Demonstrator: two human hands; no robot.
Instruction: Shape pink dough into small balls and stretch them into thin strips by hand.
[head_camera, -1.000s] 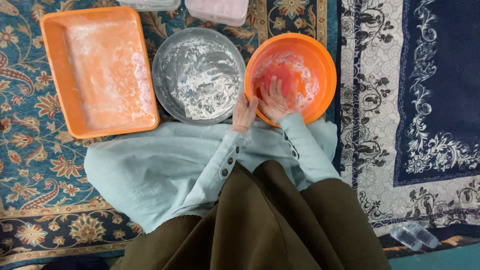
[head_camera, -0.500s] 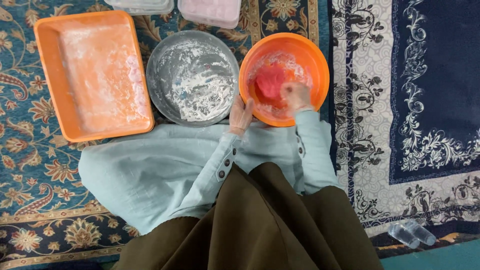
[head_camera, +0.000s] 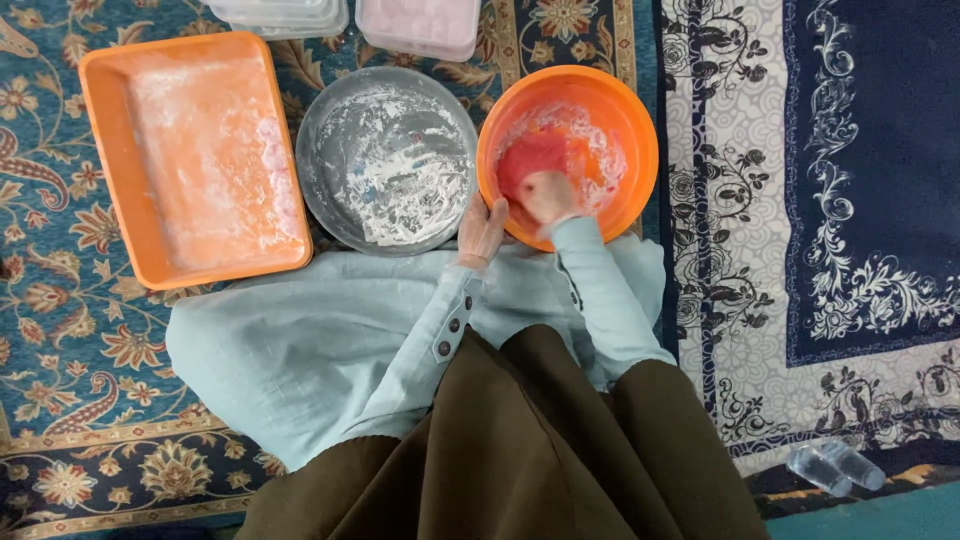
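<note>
— How are the hands set?

— The right hand (head_camera: 548, 195) is down inside the round orange bowl (head_camera: 630, 120), forearm in a pale blue sleeve (head_camera: 600, 290) coming in from six o'clock. Its fingers are curled onto the red dough (head_camera: 530, 155); the hand is blurred, so I cannot tell whether its grip is closed on the dough or only pressing it. The left hand (head_camera: 482, 230) lies at the bowl's eight o'clock edge, fingers spread flat against the rim, a loose, wide grip steadying the bowl rather than clasping it.

— Where is the dough?

— In the bowl's floor, toward nine o'clock of its centre, ringed by white flour.

— Count things for me.

— One orange bowl. One grey round pan (head_camera: 385, 160), floured, touching the bowl at its nine o'clock. One orange rectangular tray (head_camera: 100, 130), dusted white, further along at nine o'clock. Two lidded plastic boxes at twelve o'clock: a clear one (head_camera: 285, 15) and a pinkish one (head_camera: 420, 22). Two small clear bottles (head_camera: 835, 467) on the carpet at four o'clock, well apart.
</note>
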